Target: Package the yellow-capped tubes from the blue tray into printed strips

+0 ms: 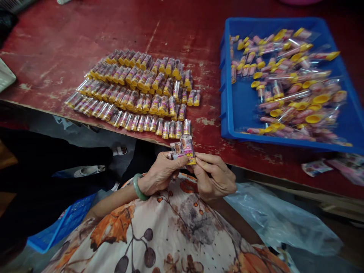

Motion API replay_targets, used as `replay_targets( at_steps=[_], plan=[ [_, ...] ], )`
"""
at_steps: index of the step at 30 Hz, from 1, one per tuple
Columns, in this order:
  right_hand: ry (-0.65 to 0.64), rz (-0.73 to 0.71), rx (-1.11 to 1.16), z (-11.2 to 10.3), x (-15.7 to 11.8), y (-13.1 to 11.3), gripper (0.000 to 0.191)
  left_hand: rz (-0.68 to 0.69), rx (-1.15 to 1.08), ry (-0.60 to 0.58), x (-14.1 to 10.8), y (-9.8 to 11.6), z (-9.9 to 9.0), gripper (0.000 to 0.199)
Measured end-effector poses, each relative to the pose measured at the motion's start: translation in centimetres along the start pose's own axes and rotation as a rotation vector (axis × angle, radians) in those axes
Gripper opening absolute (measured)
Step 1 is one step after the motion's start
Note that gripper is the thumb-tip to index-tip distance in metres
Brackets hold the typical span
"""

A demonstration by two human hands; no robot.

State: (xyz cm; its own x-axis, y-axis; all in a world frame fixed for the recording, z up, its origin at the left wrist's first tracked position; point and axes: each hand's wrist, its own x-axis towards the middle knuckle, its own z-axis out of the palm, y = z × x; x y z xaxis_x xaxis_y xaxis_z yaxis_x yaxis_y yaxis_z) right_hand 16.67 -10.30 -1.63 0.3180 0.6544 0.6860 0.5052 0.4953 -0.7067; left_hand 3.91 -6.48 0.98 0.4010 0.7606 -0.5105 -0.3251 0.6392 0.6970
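Near the counter's [42, 57] edge, over the lap, both hands meet on one small labelled tube [188, 148]; the left hand [160, 175] pinches its lower end and a loose label [176, 148], the right hand [213, 176] has its grip clamped on the yellow-capped end, holding it steady; farther off, tubes lie in tidy rows [136, 91] for easy counting; at right a blue tray [227, 113] keeps bagged ones together

bare red table [210, 57] lies open between the tube rows [136, 91] and blue tray [224, 94].
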Motion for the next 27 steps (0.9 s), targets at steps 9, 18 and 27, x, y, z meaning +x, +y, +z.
replay_targets(
  at_steps=[9, 18, 27],
  plan=[
    [-0.004, -0.016, 0.001, 0.1, -0.1, 0.1, 0.024, -0.011, 0.026, 0.016, -0.1, 0.0, 0.1, 0.046],
    [-0.248, 0.192, 0.142, -0.9, 2.0, 0.6, 0.018, 0.059, 0.072, 0.074, 0.7, 0.4, -1.0, 0.044],
    [-0.366, 0.786, 0.381, 2.4, 5.4, 2.4, 0.046, 0.106, 0.222, 0.022, 2.2, 1.1, -2.1, 0.041]
  ],
)
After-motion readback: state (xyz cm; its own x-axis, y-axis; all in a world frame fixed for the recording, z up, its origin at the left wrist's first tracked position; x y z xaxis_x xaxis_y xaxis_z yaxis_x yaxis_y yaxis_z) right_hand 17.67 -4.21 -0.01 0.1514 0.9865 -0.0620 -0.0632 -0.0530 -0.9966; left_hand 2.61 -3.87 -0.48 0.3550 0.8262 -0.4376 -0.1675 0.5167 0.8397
